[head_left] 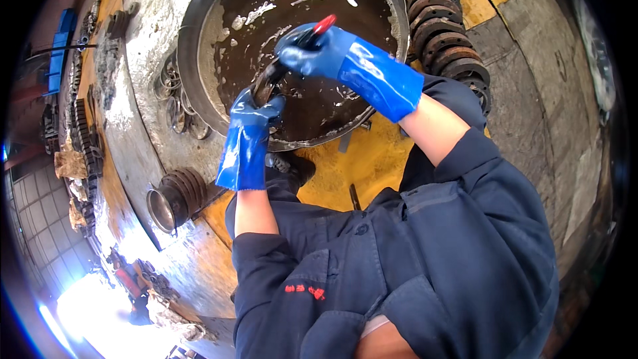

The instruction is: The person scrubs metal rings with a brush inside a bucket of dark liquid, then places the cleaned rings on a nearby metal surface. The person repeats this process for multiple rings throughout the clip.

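Both my hands wear blue rubber gloves and work over a large round metal basin (199,46) filled with dark brown liquid. My left hand (256,113) grips the lower edge of a dark metal ring (268,78) held upright above the liquid. My right hand (312,50) holds a red-handled tool (323,24), likely a brush, pressed against the top of the ring. The tool's working end is hidden behind the glove and ring.
A row of rusty metal rings (445,33) stands on edge to the right of the basin. Another stack of rings (176,196) lies at lower left. Loose thin rings (176,103) rest left of the basin. The floor is yellow and grey.
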A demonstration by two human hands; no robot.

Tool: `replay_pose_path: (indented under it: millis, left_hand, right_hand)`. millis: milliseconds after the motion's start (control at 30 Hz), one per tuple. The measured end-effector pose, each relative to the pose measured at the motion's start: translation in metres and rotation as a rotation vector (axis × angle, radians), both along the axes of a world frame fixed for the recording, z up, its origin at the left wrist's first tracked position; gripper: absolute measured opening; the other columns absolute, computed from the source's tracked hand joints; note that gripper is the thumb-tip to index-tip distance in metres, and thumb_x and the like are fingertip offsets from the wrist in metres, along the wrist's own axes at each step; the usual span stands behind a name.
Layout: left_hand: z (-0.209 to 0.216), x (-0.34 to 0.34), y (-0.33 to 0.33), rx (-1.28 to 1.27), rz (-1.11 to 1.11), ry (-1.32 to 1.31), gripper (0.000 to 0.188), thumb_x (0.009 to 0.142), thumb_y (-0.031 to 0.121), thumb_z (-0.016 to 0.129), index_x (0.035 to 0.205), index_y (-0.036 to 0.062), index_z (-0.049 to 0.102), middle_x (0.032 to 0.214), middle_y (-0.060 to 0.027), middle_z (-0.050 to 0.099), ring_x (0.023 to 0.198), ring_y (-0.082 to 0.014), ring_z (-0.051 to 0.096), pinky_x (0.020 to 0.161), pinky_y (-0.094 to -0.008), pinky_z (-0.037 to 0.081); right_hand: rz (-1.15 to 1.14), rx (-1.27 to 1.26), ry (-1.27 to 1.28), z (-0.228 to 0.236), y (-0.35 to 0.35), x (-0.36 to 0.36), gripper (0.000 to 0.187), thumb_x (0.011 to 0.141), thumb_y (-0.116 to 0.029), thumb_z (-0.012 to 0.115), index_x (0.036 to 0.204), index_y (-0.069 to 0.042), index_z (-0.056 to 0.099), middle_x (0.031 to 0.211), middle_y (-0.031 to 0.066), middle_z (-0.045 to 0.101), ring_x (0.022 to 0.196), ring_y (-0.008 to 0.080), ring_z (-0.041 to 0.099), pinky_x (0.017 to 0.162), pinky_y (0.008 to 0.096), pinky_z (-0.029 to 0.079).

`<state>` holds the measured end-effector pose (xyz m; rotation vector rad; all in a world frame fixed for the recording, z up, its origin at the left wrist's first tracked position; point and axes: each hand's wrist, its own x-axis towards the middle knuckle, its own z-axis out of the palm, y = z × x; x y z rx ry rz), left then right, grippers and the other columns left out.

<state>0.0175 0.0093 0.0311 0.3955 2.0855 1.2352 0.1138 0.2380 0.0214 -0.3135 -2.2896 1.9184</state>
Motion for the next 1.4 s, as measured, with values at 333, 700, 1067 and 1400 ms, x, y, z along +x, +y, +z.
replay_pose_path:
  millis: [333, 700, 1067, 1400]
  left_hand:
    - [-0.011, -0.025, -0.026, 0.378, 0.355, -0.171, 0.025, 0.089, 0.0, 0.079, 0.112, 0.0074, 0.073, 0.079, -0.0003, 0.069, 0.048, -0.0111, 0.051, 0.044, -0.0282, 0.038]
    - [-0.031, -0.052, -0.038, 0.652, 0.302, -0.341, 0.023, 0.093, 0.0, 0.074, 0.115, 0.0069, 0.07, 0.08, -0.001, 0.066, 0.049, -0.0124, 0.053, 0.043, -0.028, 0.04]
    - [-0.017, -0.032, -0.013, 0.435, 0.144, -0.107, 0.057, 0.08, 0.002, 0.087, 0.131, 0.0005, 0.063, 0.099, -0.0096, 0.075, 0.086, -0.0182, 0.073, 0.077, -0.0321, 0.06]
    - [-0.001, -0.014, 0.002, 0.079, -0.019, -0.145, 0.029, 0.086, 0.008, 0.085, 0.111, 0.0008, 0.072, 0.082, -0.0035, 0.071, 0.064, -0.0119, 0.064, 0.058, -0.0248, 0.048]
  right_hand:
    - [-0.423, -0.723, -0.194, 0.004, -0.008, 0.052, 0.038, 0.101, -0.037, 0.067, 0.116, -0.003, 0.076, 0.103, 0.0046, 0.075, 0.089, 0.0127, 0.065, 0.082, 0.0282, 0.051]
    - [-0.18, -0.138, -0.555, -0.023, -0.017, 0.023, 0.051, 0.089, -0.049, 0.077, 0.114, -0.004, 0.077, 0.101, 0.0142, 0.077, 0.093, 0.0245, 0.071, 0.088, 0.0381, 0.054]
    - [-0.259, 0.235, -0.495, -0.006, -0.017, 0.024, 0.043, 0.093, -0.049, 0.068, 0.113, -0.011, 0.076, 0.108, 0.0166, 0.078, 0.105, 0.0359, 0.073, 0.095, 0.0446, 0.056]
    - [-0.098, 0.876, -0.16, -0.029, -0.025, 0.01, 0.025, 0.082, -0.028, 0.077, 0.105, -0.018, 0.074, 0.097, 0.0086, 0.076, 0.094, 0.0338, 0.074, 0.082, 0.0448, 0.059]
